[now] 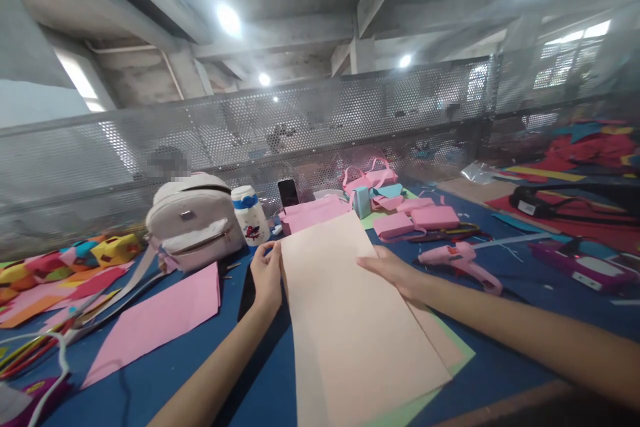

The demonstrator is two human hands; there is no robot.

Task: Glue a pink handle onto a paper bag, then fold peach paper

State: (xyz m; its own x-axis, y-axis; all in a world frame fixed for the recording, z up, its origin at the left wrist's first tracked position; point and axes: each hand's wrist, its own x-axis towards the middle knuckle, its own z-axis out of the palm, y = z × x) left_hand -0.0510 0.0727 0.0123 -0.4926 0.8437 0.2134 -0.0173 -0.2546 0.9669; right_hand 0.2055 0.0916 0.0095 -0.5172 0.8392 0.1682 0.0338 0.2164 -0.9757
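Large peach-coloured sheets of paper (350,320) are raised in front of me, overlapping slightly askew. My left hand (267,275) pinches their upper left edge, fingers bent behind. At the right edge, my right hand (395,269) is closed on the sheets with the thumb on top and the other fingers hidden underneath. Light green paper (463,350) shows from under the peach sheets at the lower right. Beside my left forearm lies pink paper (167,320), and a dark flat object (247,297) is partly covered by my left hand.
A white backpack (195,223), a white bottle (250,217) and a phone (289,193) stand along the perforated metal partition (320,120). Pink paper boxes (435,216) and a pink glue gun (460,260) lie right on the blue table (520,307). Colourful paper pieces (100,280) are left.
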